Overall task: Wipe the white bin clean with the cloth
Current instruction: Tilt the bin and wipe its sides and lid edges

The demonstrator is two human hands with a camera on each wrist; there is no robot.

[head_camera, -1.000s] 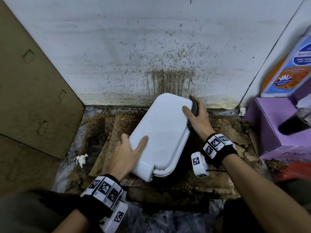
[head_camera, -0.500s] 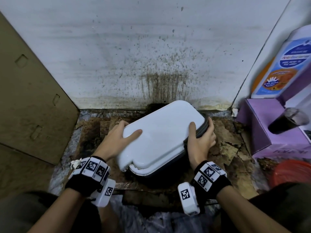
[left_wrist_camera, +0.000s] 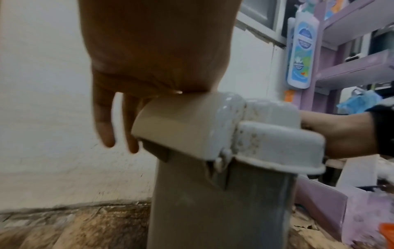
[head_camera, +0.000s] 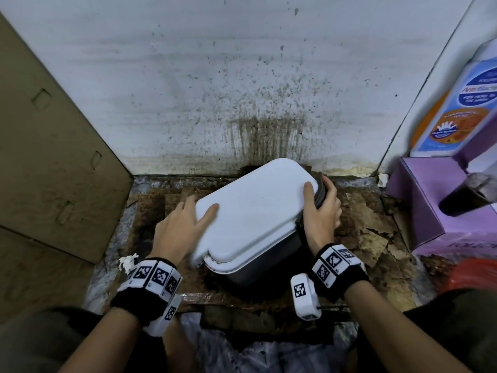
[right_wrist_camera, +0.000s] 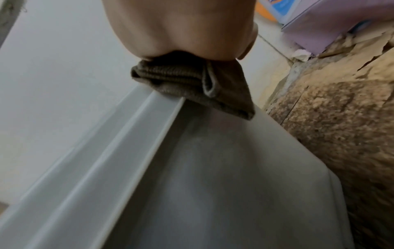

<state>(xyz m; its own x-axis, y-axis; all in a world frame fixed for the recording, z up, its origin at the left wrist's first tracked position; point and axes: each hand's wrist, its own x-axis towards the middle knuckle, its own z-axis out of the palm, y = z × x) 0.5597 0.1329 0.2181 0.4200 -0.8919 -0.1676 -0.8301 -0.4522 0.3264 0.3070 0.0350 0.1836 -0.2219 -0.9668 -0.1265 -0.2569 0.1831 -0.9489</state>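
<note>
Bin (head_camera: 252,211): white lid, grey body. Cloth (right_wrist_camera: 192,84): olive-brown, ribbed. Wall (head_camera: 215,76): white, brown speckles and drip streaks. Box (head_camera: 419,211): lilac. Bottle (head_camera: 462,103): white, blue/orange label. Wristbands (head_camera: 336,265): black with black-white square codes.

Bin on the floor against the wall, a hand on either side

The bin (head_camera: 250,211) stands on the floor (head_camera: 371,238) before the wall (head_camera: 242,76). The left hand (head_camera: 180,227) rests on its lid's left edge; the right hand (head_camera: 321,211) presses the cloth (right_wrist_camera: 192,82) against its right side. Cardboard (head_camera: 48,157) leans at left; a box (head_camera: 419,211) sits at right, a bottle (head_camera: 457,103) above it.
</note>
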